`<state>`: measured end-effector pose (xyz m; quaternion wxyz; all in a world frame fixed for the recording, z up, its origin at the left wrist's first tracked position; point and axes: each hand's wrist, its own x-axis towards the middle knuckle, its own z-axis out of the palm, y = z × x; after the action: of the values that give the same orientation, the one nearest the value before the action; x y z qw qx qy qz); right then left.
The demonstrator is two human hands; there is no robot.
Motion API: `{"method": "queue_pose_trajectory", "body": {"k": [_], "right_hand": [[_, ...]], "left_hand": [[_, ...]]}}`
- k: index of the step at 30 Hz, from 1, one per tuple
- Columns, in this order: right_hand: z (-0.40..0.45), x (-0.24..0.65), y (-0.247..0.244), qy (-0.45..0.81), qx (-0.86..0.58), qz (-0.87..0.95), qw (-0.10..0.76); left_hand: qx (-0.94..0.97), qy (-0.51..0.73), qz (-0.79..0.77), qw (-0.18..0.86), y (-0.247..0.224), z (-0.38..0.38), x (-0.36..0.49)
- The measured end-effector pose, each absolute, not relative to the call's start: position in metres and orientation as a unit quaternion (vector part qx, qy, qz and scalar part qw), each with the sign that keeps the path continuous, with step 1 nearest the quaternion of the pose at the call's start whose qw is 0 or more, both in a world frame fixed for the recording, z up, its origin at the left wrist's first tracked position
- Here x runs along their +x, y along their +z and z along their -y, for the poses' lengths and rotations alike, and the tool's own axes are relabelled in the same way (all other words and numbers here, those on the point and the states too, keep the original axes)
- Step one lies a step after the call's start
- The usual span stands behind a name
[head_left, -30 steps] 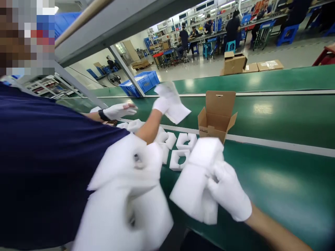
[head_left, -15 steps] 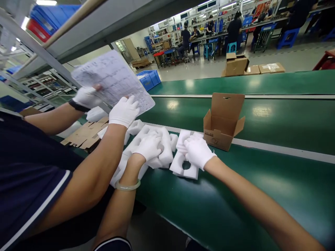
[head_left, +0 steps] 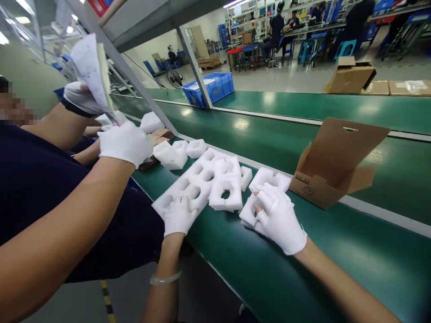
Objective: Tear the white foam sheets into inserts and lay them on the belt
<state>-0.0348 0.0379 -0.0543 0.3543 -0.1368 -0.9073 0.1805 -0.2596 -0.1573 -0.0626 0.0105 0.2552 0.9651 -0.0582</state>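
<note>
My left hand (head_left: 180, 217), in a white glove with bare fingertips, has its fingers bent over the near edge of a white foam sheet (head_left: 189, 183) with several round holes. My right hand (head_left: 279, 217), gloved the same way, lies over a small stack of square foam pieces (head_left: 248, 214); its thumb and forefinger are apart near the hole. Its other fingers reach toward a second foam piece (head_left: 262, 176) behind. Between my hands sits a square foam block (head_left: 225, 197) with a round hole. An open brown carton (head_left: 333, 166) stands beyond my right hand.
Close on my left, a co-worker's gloved hands (head_left: 125, 142) hold printed papers (head_left: 90, 72). More foam pieces (head_left: 171, 154) and flat cardboard (head_left: 160, 135) lie near them. A metal post (head_left: 150, 103) rises at the left of the green bench (head_left: 242, 253). A blue crate (head_left: 215, 89) stands behind.
My left hand has moved toward the near end of the foam sheet, off the smaller pieces. My right hand's fingers have spread over the foam. The co-worker's papers have swung left; the view has turned left.
</note>
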Motion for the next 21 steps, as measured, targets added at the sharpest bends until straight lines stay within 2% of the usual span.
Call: {"method": "queue_pose_trajectory", "body": {"k": [5,8,13,18,21], "right_hand": [[-0.041,-0.051,-0.056,0.186,-0.106,0.848,0.485],[-0.047,-0.039,-0.064,0.165,-0.164,0.814,0.533],[-0.049,-0.023,-0.106,0.238,-0.293,0.778,0.503],[-0.041,-0.04,-0.14,0.457,-0.39,0.688,0.407],[-0.031,-0.067,-0.144,0.516,-0.383,0.66,0.39]], "left_hand": [[0.241,-0.014,-0.97,-0.032,-0.082,0.166,-0.259],[0.211,0.022,-0.976,-0.041,-0.085,0.179,-0.253],[0.149,0.057,-0.987,-0.034,-0.089,0.197,-0.233],[0.131,0.109,-0.985,-0.034,-0.07,0.223,-0.213],[0.036,0.199,-0.979,-0.03,-0.052,0.26,-0.197]]}}
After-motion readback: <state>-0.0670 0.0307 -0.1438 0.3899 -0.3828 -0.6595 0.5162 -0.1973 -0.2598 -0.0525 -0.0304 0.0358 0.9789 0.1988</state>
